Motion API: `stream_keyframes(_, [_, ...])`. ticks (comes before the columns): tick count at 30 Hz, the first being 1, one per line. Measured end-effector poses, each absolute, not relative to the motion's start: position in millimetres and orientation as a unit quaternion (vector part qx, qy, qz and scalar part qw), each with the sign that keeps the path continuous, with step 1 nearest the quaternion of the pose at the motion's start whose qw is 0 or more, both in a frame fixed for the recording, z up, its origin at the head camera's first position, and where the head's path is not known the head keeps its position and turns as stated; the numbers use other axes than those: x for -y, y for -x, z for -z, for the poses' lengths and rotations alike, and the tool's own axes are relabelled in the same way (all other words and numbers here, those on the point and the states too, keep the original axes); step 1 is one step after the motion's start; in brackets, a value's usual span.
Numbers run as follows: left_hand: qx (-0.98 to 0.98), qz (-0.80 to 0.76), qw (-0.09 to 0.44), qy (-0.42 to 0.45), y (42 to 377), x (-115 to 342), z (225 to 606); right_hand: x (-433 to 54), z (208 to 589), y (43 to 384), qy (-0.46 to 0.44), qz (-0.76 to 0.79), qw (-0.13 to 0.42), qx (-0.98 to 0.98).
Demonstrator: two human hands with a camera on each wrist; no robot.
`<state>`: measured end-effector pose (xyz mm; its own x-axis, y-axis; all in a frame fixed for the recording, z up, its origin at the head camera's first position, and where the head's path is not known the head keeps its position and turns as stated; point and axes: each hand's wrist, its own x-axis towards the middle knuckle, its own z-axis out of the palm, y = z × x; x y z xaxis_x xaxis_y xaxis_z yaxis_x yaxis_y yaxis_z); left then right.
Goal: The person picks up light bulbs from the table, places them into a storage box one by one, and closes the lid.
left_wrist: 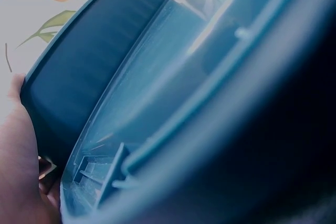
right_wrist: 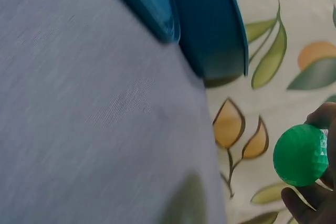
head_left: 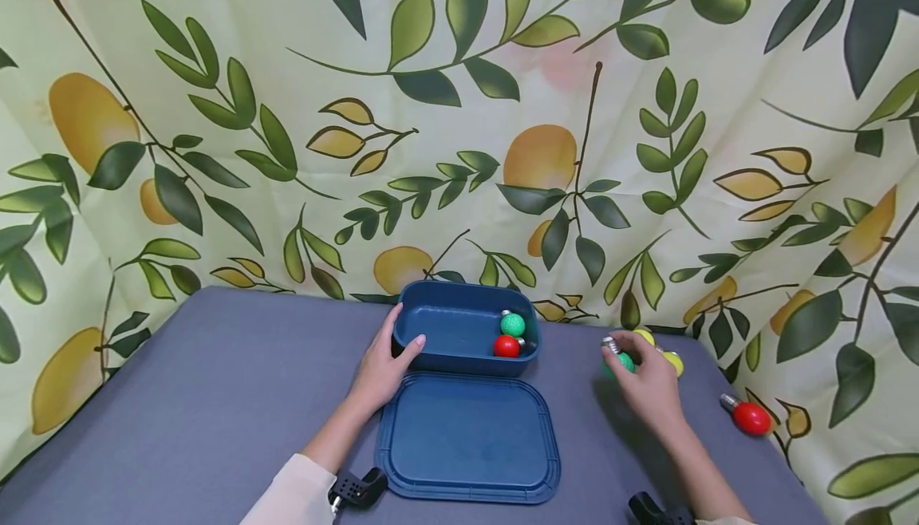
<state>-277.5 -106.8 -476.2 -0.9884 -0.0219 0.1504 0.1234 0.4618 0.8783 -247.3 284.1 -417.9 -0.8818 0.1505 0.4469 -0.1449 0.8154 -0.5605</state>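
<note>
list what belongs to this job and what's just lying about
Probably in the job:
blue rectangular plastic box
blue rectangular lid
held green round bulb
boxed green round bulb, boxed red round bulb
yellow round bulbs
red oval bulb

Seemingly background:
leaf-patterned cloth backdrop
grey table cover

A dark blue, oblong plastic box (head_left: pixel 459 362) with rounded corners sits upright and uncovered at the far side of the tabletop (head_left: pixel 237 397), its long sides running left to right. The left hand (head_left: pixel 380 365) grips its left end, thumb at the near rim. Bare floor shows across its left and middle; at the right end lie a small green bulb (head_left: pixel 513 325), silver cap turned toward the far left, and, on its near side, a red bulb (head_left: pixel 506 347) with its cap pointing right.

Another green bulb (right_wrist: pixel 299 156), round and faceted, is held in the fingers of the right hand (head_left: pixel 649 377), well apart from the box on its right. Its silver screw cap tips up and leftward.
</note>
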Motion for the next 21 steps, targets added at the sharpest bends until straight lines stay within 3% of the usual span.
stream_keyframes(21, [0.855, 0.513, 0.072, 0.027, 277, 107, 476, -215, 399, 299, -0.155, -0.368, 0.232, 0.887])
